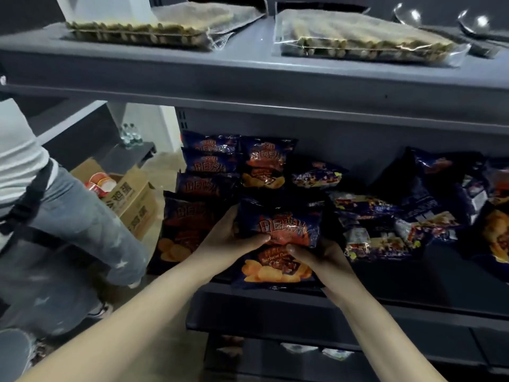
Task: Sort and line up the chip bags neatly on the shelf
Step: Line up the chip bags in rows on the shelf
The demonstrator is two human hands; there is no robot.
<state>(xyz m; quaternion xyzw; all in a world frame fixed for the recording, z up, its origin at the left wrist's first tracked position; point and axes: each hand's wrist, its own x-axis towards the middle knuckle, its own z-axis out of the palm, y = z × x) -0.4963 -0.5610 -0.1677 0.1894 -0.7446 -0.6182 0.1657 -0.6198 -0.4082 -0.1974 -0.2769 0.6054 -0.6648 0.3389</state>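
Note:
A dark blue barbecue chip bag point(278, 268) with orange print stands at the front of the grey middle shelf point(316, 301). My left hand point(234, 241) grips its left side with the thumb across the front. My right hand point(319, 257) holds its right side from below. To the left, a column of matching blue bags point(206, 164) lies overlapped, front to back. Another matching bag point(263, 164) stands behind the held one. On the right lies a loose heap of dark bags point(385, 221), tilted at mixed angles.
A person in jeans point(55, 224) stands close at the left. An open cardboard box point(132, 199) sits on the floor beside the shelf. The upper shelf point(248, 75) carries clear packs of biscuit sticks point(358, 37). A lower shelf point(330, 351) shows below.

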